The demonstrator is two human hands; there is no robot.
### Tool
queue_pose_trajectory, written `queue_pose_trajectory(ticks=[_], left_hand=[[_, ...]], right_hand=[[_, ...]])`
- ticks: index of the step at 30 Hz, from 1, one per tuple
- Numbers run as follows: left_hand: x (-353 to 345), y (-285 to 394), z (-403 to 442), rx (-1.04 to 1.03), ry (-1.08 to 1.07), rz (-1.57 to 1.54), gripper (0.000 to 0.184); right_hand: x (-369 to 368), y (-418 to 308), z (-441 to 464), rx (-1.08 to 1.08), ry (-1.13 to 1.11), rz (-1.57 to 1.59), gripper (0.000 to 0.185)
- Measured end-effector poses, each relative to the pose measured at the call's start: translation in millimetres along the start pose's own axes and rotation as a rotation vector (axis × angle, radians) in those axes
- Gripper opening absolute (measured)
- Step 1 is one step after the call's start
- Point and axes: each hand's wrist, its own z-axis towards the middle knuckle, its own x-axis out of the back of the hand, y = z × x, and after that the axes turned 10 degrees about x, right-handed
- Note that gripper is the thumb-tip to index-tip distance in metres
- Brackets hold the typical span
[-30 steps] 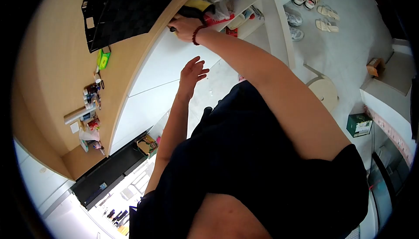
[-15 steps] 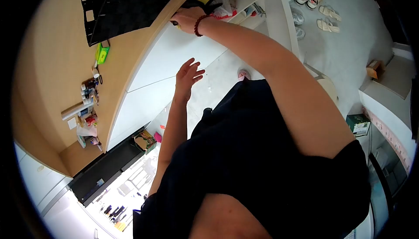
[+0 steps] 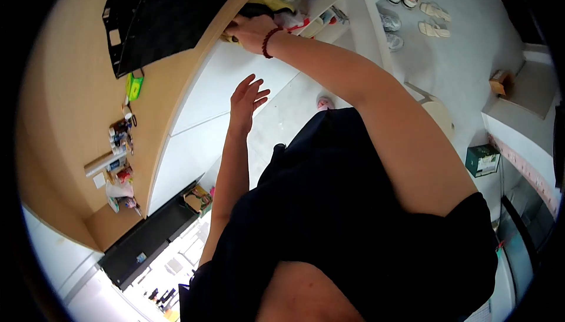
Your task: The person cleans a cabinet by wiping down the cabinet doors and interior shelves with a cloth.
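Note:
My right hand [image 3: 253,32], with a dark red beaded bracelet [image 3: 271,41] at its wrist, reaches into the top of an open white drawer [image 3: 328,11] under the wooden counter. Its fingers curl over something small, yellowish and dark [image 3: 231,38], mostly hidden by the hand. Just beyond lie a yellow-and-black item [image 3: 276,5] and crumpled plastic bags. My left hand [image 3: 247,99] hovers in the air before the white cabinet front [image 3: 206,95], its fingers apart and nothing in them.
A black box-like object [image 3: 170,22] sits on the wooden counter [image 3: 170,78], along with a bright green pack [image 3: 135,87] and several small bottles [image 3: 120,134]. Pairs of shoes [image 3: 434,20] stand on the floor at upper right. A green box [image 3: 482,160] is at the right.
My right hand has shifted slightly, showing more of the yellowish thing under its fingers. My left hand stays raised and open. The whole view has tilted a little.

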Motion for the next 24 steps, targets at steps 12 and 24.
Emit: queue_pose_trajectory(ticks=[12, 24], left_hand=[[-25.9, 6.9, 10.7, -0.004, -0.072, 0.041, 0.048], [-36.4, 57.3, 73.2, -0.652, 0.390, 0.673, 0.059]], right_hand=[[3.9, 33.5, -14.2, -0.034, 0.179, -0.067, 0.036], [7.2, 14.2, -12.7, 0.036, 0.006, 0.004, 0.045]])
